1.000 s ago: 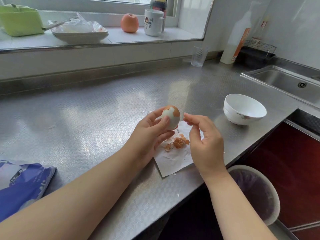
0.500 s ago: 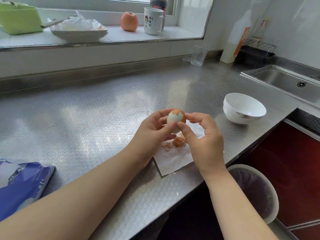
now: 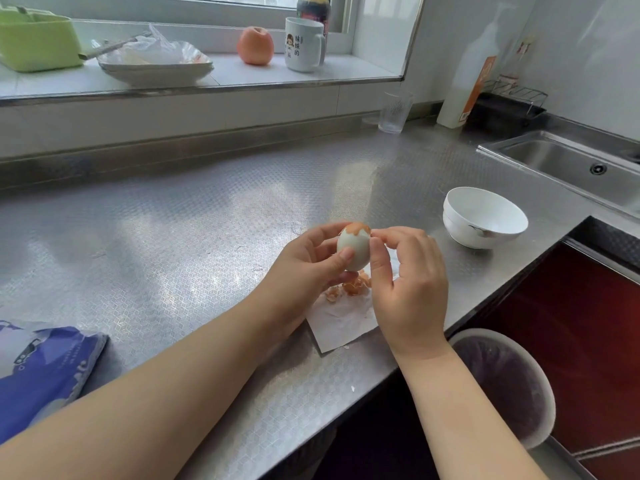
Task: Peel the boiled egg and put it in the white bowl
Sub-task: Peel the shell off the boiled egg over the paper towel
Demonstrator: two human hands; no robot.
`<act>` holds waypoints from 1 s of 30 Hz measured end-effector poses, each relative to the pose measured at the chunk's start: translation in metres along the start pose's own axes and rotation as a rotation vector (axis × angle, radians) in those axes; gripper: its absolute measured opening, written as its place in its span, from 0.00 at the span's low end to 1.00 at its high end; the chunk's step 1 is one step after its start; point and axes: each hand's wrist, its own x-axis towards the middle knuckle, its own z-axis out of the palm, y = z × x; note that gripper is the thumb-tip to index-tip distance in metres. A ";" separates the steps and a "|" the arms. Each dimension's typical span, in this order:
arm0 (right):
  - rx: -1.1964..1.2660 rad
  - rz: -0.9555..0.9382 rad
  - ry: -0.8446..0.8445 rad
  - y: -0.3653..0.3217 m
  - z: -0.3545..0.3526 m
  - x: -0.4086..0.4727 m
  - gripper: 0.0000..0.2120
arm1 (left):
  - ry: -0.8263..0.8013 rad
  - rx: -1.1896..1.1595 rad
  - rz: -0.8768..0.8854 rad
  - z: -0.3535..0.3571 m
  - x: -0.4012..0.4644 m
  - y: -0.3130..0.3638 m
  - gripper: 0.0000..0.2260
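Note:
The boiled egg is mostly bare and white, with a cap of brown shell left on its top. My left hand grips it upright from the left, thumb across its front. My right hand is against the egg's right side, its thumb on the egg and its fingertips pinching at the shell cap. Both hands hover above a white paper napkin carrying a small heap of brown shell pieces. The white bowl stands on the steel counter to the right, with nothing in it.
A sink lies at the far right, a drinking glass behind. A blue bag lies at the counter's left front. A lined bin stands below the counter edge. The sill holds a mug, an apple and plates.
The right hand has closed back in on the egg and now pinches at the top shell. More white shows on the egg, with shell left only at the top.

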 end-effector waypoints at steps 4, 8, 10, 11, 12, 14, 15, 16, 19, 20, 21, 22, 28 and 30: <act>0.011 -0.001 0.012 -0.001 -0.002 -0.001 0.09 | -0.001 0.016 0.015 0.000 -0.001 0.001 0.16; -0.007 -0.009 0.041 0.001 -0.002 -0.001 0.07 | 0.001 0.063 0.017 0.000 -0.002 0.002 0.16; -0.007 -0.008 0.044 0.002 0.000 -0.001 0.07 | -0.007 0.073 0.002 0.000 -0.003 0.002 0.18; -0.004 -0.006 0.043 0.001 0.000 -0.001 0.08 | -0.004 0.081 -0.007 0.001 -0.003 0.003 0.19; -0.001 -0.002 0.040 0.001 0.001 -0.001 0.09 | 0.009 0.091 -0.012 0.002 -0.004 0.003 0.20; 0.017 0.013 0.028 0.000 0.002 -0.001 0.13 | 0.043 0.103 -0.007 0.004 -0.004 0.002 0.20; 0.033 0.025 0.018 0.000 0.003 -0.001 0.14 | 0.054 0.101 -0.003 0.004 -0.004 0.001 0.20; 0.054 0.037 0.007 0.000 0.003 0.000 0.15 | 0.058 0.098 0.000 0.004 -0.004 0.001 0.20; 0.091 0.063 -0.021 0.001 0.003 0.000 0.14 | 0.050 0.100 0.005 0.004 -0.003 0.001 0.19; 0.086 0.068 -0.028 0.001 0.003 0.000 0.13 | 0.049 0.106 0.007 0.003 -0.003 0.001 0.18; 0.075 0.070 -0.035 0.001 0.004 0.000 0.12 | 0.050 0.109 0.007 0.003 -0.003 0.001 0.17; 0.062 0.071 -0.040 0.000 0.004 0.000 0.11 | 0.054 0.110 0.005 0.003 -0.004 0.000 0.16; 0.101 0.087 -0.076 0.001 0.004 -0.002 0.09 | 0.085 0.061 -0.013 0.000 -0.002 0.000 0.15; 0.153 0.145 -0.063 0.001 0.002 -0.002 0.09 | 0.086 0.015 -0.011 -0.002 0.000 -0.001 0.15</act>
